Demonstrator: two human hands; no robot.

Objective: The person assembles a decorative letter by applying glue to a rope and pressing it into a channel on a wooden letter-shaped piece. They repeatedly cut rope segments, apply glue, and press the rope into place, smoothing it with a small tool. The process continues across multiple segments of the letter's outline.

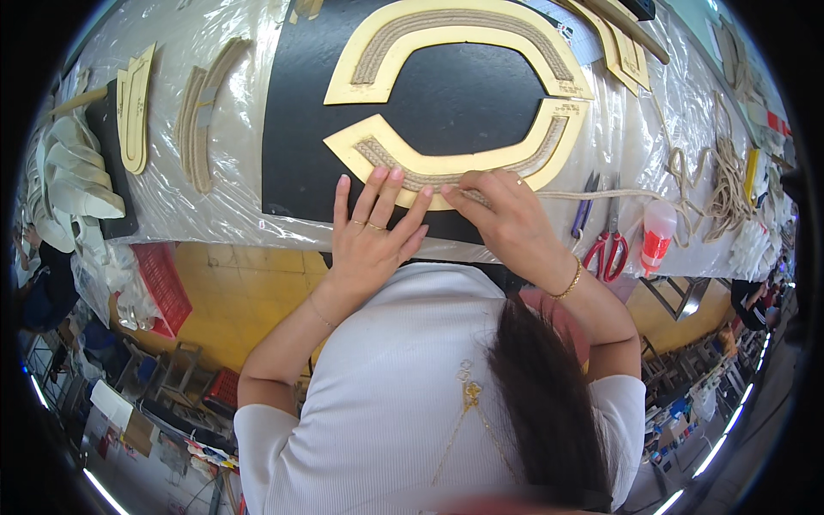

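Note:
A curved pale-yellow template (562,148) lies on a black mat (296,150), with rows of beige cord (373,154) set in its channel. Across its near edge rests my left hand (369,232), fingers spread and fingertips pressing on the cord rows. Close beside it, my right hand (512,219) pinches the cord at the channel, thumb and forefinger together. From there a loose length of cord (601,195) trails off to the right. Beyond, a second curved template (343,75) holds several cord rows in a matching arch. My fingers hide part of the near rows.
On the right lie red-handled scissors (608,253), purple-handled snips (583,210), a red-and-clear squeeze bottle (657,236) and a cord bundle (728,184). At left are curved cord strips (196,129) and a narrow template (135,112). A red crate (163,287) stands below the table.

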